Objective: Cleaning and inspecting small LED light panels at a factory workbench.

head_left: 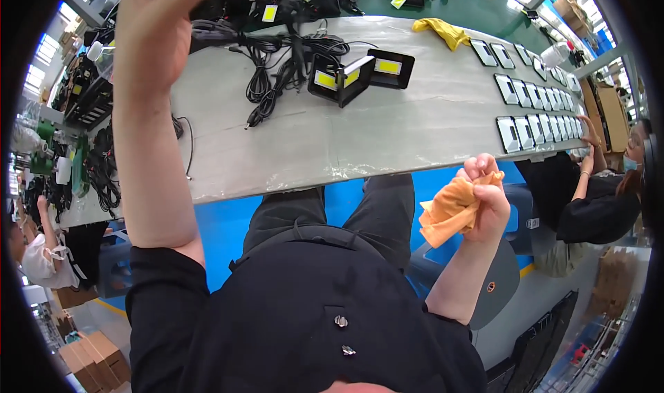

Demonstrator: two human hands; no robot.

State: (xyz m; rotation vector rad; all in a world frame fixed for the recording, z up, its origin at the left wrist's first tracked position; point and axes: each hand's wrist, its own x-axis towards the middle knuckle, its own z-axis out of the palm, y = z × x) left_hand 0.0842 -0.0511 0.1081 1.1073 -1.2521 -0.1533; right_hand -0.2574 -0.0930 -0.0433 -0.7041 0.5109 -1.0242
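An orange cloth is bunched up in my right hand, raised in front of the table's near edge. My left arm reaches far up, and my left hand is cut off by the top of the picture, so its fingers and anything in them are hidden. Beside that hand, bundles of black cables with plugs lie on the grey table. Several black-framed lamp panels with yellow faces stand propped together near the table's middle.
Rows of small black-and-white panels lie at the table's right, near a yellow cloth. A person sits at the right end, another at far left. More lamps and cables lie beyond the table. A blue stool is beside me.
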